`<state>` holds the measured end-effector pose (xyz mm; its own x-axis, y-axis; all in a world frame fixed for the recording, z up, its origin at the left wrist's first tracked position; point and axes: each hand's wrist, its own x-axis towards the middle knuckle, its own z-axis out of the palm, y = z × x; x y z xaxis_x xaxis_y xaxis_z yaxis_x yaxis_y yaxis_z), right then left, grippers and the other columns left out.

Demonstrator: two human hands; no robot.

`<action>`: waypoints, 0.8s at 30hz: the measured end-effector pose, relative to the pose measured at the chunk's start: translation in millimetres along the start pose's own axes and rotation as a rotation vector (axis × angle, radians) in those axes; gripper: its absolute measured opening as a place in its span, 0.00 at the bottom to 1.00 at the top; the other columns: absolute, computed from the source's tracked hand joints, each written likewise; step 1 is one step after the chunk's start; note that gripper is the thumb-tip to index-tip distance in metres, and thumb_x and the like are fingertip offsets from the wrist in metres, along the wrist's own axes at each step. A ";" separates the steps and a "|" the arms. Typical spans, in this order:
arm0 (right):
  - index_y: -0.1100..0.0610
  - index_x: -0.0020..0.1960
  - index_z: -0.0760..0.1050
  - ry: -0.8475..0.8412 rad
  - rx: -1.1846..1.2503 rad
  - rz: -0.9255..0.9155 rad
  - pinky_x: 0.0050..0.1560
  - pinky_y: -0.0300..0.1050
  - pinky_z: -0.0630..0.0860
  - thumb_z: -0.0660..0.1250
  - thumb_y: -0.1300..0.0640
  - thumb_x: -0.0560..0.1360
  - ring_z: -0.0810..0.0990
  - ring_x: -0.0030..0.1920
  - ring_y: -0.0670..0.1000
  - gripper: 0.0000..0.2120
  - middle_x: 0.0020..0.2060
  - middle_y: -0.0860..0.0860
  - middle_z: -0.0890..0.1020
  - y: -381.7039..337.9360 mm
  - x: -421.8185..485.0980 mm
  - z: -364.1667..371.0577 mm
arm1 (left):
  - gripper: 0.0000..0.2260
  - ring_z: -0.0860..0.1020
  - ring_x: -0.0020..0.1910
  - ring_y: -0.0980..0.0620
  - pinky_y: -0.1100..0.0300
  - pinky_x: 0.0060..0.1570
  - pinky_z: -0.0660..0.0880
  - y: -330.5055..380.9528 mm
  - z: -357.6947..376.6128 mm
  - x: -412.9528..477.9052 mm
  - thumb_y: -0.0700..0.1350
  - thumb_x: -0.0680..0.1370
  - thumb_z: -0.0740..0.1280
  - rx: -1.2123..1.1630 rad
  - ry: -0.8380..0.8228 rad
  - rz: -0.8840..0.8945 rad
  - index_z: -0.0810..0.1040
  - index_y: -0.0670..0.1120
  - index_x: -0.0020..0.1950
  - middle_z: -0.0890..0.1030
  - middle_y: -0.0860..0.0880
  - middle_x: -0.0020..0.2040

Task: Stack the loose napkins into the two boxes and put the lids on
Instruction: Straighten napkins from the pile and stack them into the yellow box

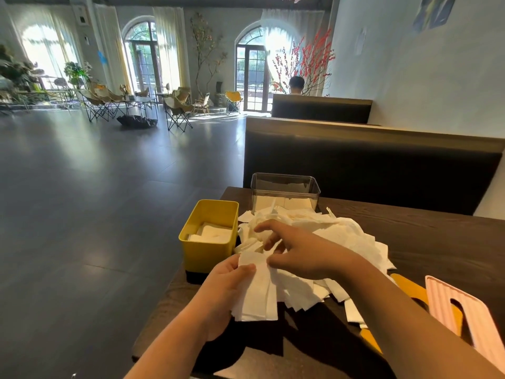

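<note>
Dark table bears two boxes, two lids, heaped napkins.

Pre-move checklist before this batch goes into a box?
1. Left hand grips the napkin stack: ok.
2. Stack edges squared: not ok, lower ends fan out.
3. Right hand in the loose napkin pile, pinching a sheet: cannot tell.
4. Yellow box open, room above its napkins: ok.
5. Clear box open, partly filled: ok.
6. Pink lid and yellow lid off, lying to the right of the pile: ok.
</note>
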<state>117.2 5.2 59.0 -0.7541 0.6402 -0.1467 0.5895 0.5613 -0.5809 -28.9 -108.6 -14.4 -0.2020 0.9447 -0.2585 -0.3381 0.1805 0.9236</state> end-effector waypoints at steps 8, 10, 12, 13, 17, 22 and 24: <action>0.40 0.67 0.73 0.145 0.860 0.210 0.67 0.57 0.78 0.66 0.38 0.80 0.79 0.62 0.52 0.16 0.62 0.46 0.80 -9.4 -11.5 73.9 | 0.11 0.86 0.56 0.41 0.38 0.57 0.83 -7.9 2.8 -4.5 0.46 0.84 0.65 -0.179 0.211 0.140 0.79 0.52 0.67 0.87 0.47 0.57; 0.37 0.69 0.72 0.176 0.960 0.197 0.67 0.56 0.79 0.65 0.38 0.81 0.79 0.63 0.50 0.17 0.63 0.44 0.80 -15.8 -13.6 91.4 | 0.12 0.85 0.59 0.44 0.39 0.59 0.83 -10.3 11.8 -9.2 0.48 0.82 0.68 -0.161 0.211 0.149 0.79 0.56 0.66 0.87 0.51 0.57; 0.38 0.71 0.71 0.224 1.017 0.219 0.65 0.56 0.80 0.63 0.41 0.82 0.80 0.62 0.50 0.17 0.62 0.43 0.80 -16.7 -12.2 96.8 | 0.14 0.84 0.60 0.44 0.41 0.57 0.83 -10.9 15.6 -12.3 0.49 0.81 0.70 -0.182 0.218 0.122 0.78 0.57 0.67 0.87 0.51 0.57; 0.39 0.70 0.72 0.239 1.041 0.230 0.64 0.55 0.81 0.62 0.43 0.83 0.81 0.61 0.51 0.15 0.61 0.44 0.81 -16.5 -11.6 96.0 | 0.15 0.84 0.60 0.43 0.42 0.54 0.84 -11.1 15.0 -12.3 0.48 0.81 0.70 -0.206 0.224 0.103 0.78 0.56 0.67 0.87 0.49 0.58; 0.42 0.62 0.77 0.267 0.952 0.209 0.59 0.53 0.84 0.60 0.48 0.86 0.84 0.56 0.52 0.09 0.56 0.47 0.84 -14.3 -9.4 95.4 | 0.15 0.84 0.60 0.37 0.42 0.55 0.82 -10.0 8.8 -17.1 0.43 0.82 0.67 -0.373 0.157 -0.016 0.79 0.48 0.70 0.86 0.39 0.59; 0.42 0.58 0.80 0.287 0.866 0.140 0.50 0.44 0.84 0.63 0.49 0.85 0.86 0.52 0.48 0.07 0.53 0.45 0.85 -13.6 -9.3 98.5 | 0.17 0.81 0.65 0.34 0.37 0.71 0.73 -10.9 1.7 -21.2 0.43 0.81 0.69 -0.550 0.113 -0.170 0.78 0.40 0.70 0.83 0.33 0.62; 0.42 0.59 0.80 0.277 0.802 0.128 0.53 0.47 0.84 0.65 0.48 0.84 0.85 0.53 0.47 0.07 0.53 0.44 0.85 -13.1 -9.3 95.6 | 0.18 0.80 0.66 0.33 0.36 0.71 0.72 -12.2 -3.2 -22.7 0.43 0.81 0.69 -0.541 0.116 -0.191 0.78 0.40 0.70 0.82 0.32 0.63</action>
<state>88.8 -58.3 -8.6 -0.5365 0.8368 -0.1092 0.2031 0.0024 -0.9792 -23.1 -133.1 -20.7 -0.1803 0.8674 -0.4639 -0.7935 0.1504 0.5897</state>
